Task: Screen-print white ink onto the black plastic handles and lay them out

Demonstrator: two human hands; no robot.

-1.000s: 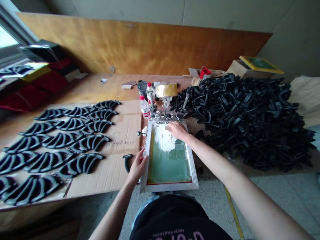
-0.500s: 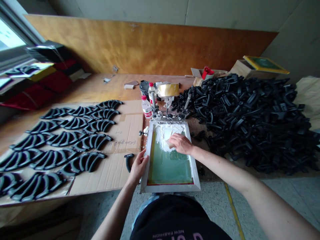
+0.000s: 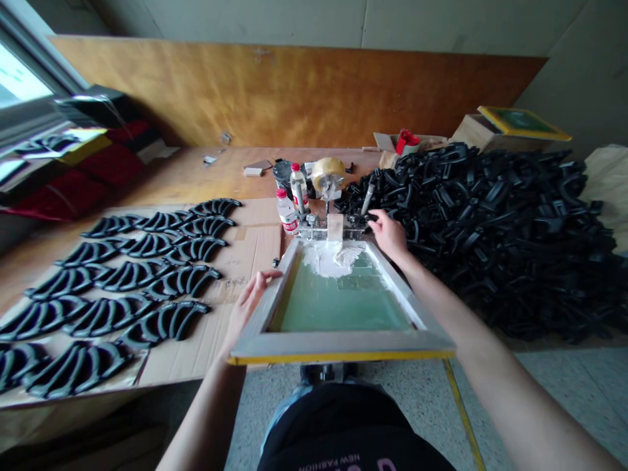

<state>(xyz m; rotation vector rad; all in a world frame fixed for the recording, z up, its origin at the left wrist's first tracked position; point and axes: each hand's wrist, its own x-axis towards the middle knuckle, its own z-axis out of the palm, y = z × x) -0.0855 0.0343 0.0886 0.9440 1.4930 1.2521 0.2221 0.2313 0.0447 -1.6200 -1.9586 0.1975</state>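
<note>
The left hand is touching a tilted, silver-framed green mesh screen; the right hand is curling beside jumbled, curved black parts — both grips remaining unclear.

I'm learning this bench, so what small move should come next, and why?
Probably steady the screen frame with the left hand, which is at its side: the near end is tilted up, and the right hand is by the black pile.
</note>
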